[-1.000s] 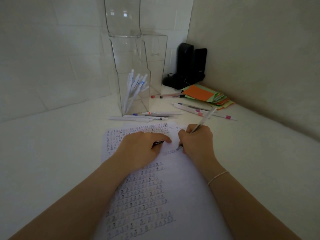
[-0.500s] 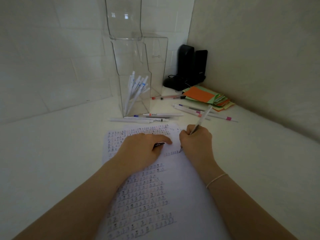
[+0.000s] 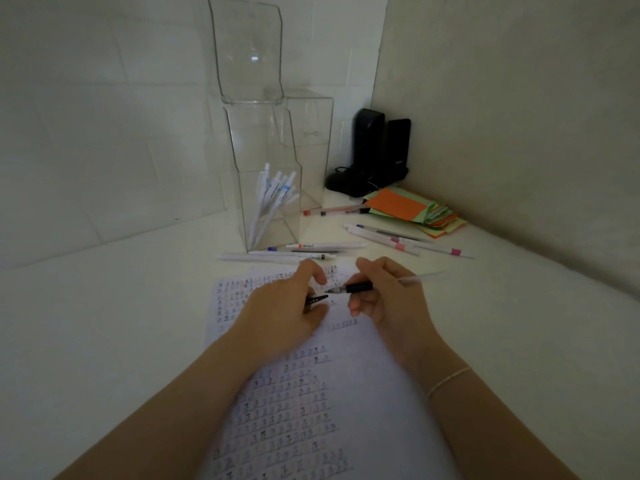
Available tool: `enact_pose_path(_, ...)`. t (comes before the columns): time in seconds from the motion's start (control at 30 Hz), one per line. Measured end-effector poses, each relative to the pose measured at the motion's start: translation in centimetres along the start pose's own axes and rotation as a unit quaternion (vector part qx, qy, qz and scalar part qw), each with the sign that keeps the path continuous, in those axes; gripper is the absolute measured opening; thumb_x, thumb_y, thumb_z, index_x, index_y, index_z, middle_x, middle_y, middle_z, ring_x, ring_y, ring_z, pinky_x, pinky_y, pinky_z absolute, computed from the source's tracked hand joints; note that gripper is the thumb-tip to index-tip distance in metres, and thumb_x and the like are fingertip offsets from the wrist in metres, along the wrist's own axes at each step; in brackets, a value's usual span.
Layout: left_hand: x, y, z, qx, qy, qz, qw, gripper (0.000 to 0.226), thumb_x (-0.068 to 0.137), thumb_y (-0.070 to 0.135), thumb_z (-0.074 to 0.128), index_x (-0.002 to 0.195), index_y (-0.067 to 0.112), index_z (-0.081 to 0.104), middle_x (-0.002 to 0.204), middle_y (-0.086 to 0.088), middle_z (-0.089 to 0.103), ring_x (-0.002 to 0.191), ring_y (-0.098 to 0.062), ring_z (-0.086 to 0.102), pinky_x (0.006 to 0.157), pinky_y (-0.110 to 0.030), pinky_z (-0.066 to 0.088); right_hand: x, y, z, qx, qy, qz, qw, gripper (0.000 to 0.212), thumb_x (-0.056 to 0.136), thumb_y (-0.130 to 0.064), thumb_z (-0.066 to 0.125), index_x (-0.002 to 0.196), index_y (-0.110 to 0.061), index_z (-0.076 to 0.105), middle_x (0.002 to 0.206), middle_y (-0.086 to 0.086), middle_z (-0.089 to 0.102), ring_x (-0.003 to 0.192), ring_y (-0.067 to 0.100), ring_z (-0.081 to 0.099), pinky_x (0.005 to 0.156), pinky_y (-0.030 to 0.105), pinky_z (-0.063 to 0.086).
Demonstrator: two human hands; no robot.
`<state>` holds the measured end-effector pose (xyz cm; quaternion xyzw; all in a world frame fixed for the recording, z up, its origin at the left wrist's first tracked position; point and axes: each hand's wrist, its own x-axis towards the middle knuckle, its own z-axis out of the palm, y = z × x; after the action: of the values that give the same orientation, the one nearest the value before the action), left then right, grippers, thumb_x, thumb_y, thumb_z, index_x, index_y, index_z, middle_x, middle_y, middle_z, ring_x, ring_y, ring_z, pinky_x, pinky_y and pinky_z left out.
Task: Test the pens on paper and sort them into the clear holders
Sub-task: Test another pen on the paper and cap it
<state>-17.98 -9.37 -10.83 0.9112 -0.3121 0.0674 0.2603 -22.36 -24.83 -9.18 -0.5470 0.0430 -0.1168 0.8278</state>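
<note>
Hands (image 3: 388, 299) lifted off the paper (image 3: 353, 393), pen (image 3: 381, 285) swung level since a second earlier, tip toward the black cap (image 3: 317, 300) pinched in the left hand (image 3: 280, 313). Test apparently finished; capping judged next. Right fingers curled round the barrel. Clear holder (image 3: 266, 188) beyond on the tabletop (image 3: 104, 323), white pens inside.

Holders (image 3: 263, 140) clear glossy plastic; sheet (image 3: 363, 393) matt paper.
</note>
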Motion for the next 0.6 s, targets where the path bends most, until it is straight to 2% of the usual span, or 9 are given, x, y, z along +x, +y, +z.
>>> enact_pose_path(0.13,-0.03,0.09,-0.1,-0.005,0.0,0.01,1.0,0.024,0.088,0.029,0.055,0.104,0.029,0.037,0.056,0.011,0.047,0.05,-0.001,0.043,0.049,-0.02,0.031,-0.07,0.17,0.0,-0.055,-0.016,-0.015,0.998,0.022,0.086,-0.006,0.061,0.067,0.0,0.052,0.058,0.017,0.059,0.04,0.021,0.052,0.041,0.027,0.045)
enact_pose_path(0.33,-0.08,0.13,-0.11,0.005,0.007,0.024,1.0,0.022,0.089,0.029,0.053,0.105,0.026,0.038,0.058,0.009,0.051,0.052,-0.004,0.046,0.052,-0.022,0.037,-0.27,0.17,-0.05,-0.111,-0.025,-0.014,0.993,0.023,0.081,-0.009,0.068,0.063,0.0,0.058,0.072,0.042,0.053,0.036,0.018,0.046,0.04,0.025,0.042)
enact_pose_path(0.4,-0.13,0.16,-0.17,0.007,0.009,0.029,1.0,0.021,0.089,0.028,0.053,0.105,0.026,0.039,0.062,0.009,0.056,0.056,-0.007,0.051,0.054,-0.024,0.04,-0.38,0.07,0.05,-0.102,-0.044,-0.006,0.994,0.022,0.08,-0.01,0.069,0.061,-0.003,0.061,0.07,0.036,0.056,0.038,0.019,0.05,0.042,0.026,0.044)
enact_pose_path(0.47,-0.14,0.12,-0.25,0.011,0.014,0.034,0.999,0.022,0.088,0.027,0.053,0.106,0.026,0.041,0.064,0.009,0.057,0.057,-0.008,0.051,0.052,-0.023,0.037,-0.53,-0.17,0.21,-0.054,-0.069,0.019,0.996,0.021,0.079,-0.017,0.066,0.062,-0.004,0.066,0.069,0.025,0.063,0.044,0.022,0.058,0.046,0.027,0.05)
enact_pose_path(0.53,-0.14,0.13,-0.31,0.012,0.019,0.04,0.999,0.024,0.086,0.026,0.055,0.107,0.025,0.041,0.059,0.01,0.05,0.051,-0.005,0.045,0.048,-0.018,0.029,-0.55,-0.35,0.2,0.007,-0.087,0.067,0.994,0.032,0.079,-0.027,0.058,0.065,-0.001,0.071,0.069,0.021,0.068,0.051,0.026,0.064,0.051,0.03,0.055)
enact_pose_path(0.6,-0.12,0.27,-0.26,0.007,0.032,0.043,0.999,0.025,0.086,0.027,0.056,0.106,0.025,0.042,0.057,0.012,0.047,0.049,-0.002,0.042,0.047,-0.017,0.027,-0.4,-0.35,0.15,0.024,-0.09,0.075,0.993,0.04,0.086,-0.027,0.05,0.067,0.001,0.072,0.071,0.02,0.069,0.053,0.027,0.064,0.054,0.031,0.056)
